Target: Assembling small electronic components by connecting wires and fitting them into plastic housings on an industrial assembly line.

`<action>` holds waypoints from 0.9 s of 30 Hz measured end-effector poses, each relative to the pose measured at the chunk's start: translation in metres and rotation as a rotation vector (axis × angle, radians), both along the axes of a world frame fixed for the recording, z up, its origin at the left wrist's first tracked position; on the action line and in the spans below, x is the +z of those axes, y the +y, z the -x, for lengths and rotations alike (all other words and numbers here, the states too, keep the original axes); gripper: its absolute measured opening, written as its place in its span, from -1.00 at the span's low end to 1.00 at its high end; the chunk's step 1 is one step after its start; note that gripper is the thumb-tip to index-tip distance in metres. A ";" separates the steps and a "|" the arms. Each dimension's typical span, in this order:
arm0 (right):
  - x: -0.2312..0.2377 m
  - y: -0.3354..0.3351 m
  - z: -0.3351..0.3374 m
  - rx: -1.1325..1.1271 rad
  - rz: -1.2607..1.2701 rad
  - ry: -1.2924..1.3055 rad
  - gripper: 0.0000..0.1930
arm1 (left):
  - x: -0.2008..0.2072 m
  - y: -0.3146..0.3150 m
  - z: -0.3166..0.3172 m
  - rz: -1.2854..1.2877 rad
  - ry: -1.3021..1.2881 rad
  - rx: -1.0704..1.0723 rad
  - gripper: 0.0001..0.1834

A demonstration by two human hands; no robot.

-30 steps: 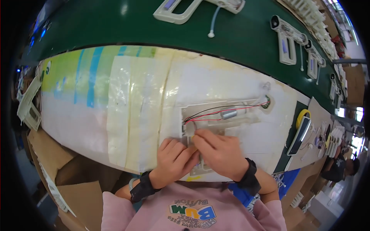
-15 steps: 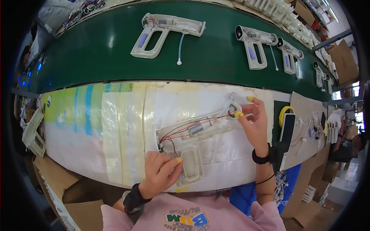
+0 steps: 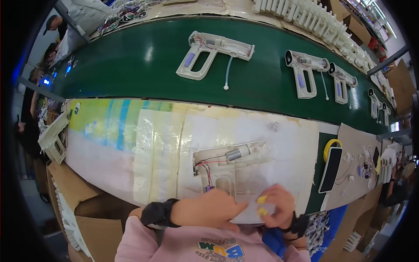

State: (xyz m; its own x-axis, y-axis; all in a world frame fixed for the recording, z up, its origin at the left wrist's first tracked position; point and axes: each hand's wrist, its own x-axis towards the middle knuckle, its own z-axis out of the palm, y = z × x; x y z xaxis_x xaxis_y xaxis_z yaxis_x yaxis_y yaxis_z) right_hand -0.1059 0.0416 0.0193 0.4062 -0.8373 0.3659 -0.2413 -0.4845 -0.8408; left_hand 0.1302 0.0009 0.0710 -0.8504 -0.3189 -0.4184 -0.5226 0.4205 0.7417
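A white gun-shaped plastic housing half (image 3: 231,179) lies open on the worktable, its grip toward me. Inside it are a silver motor (image 3: 235,153), red and black wires (image 3: 205,166) and a purple cylinder (image 3: 209,188) in the grip, partly hidden by my left hand. My left hand (image 3: 214,209) reaches rightward in front of the grip, index finger stretched out and thumb apart, blurred. To its right my right hand (image 3: 279,207) is held with fingers curved and yellow-covered tips apart; nothing shows between them. A small clear piece (image 3: 273,126) lies beyond the housing.
Behind the worktable runs a green conveyor (image 3: 139,78) carrying several similar housings, the nearest a white one (image 3: 203,72). At right are a phone (image 3: 330,170), a yellow tape roll (image 3: 329,146) and loose wired parts (image 3: 364,166). Cardboard boxes (image 3: 96,222) stand at lower left.
Both hands have left the housing and come nearer my body, close together. The wires that ran to the barrel end no longer stretch there. The whole view has shifted.
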 end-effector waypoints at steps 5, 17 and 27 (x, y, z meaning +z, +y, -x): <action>0.010 -0.079 -0.025 -0.119 0.248 0.478 -0.65 | -0.067 0.055 -0.007 0.595 0.332 0.232 -0.78; -0.008 -0.076 -0.062 0.003 0.377 0.606 -0.64 | -0.100 0.057 -0.012 0.775 0.689 0.486 -0.78; -0.003 -0.010 -0.036 -0.338 -0.128 0.123 -0.81 | -0.048 0.052 -0.020 -0.287 0.560 1.154 -0.87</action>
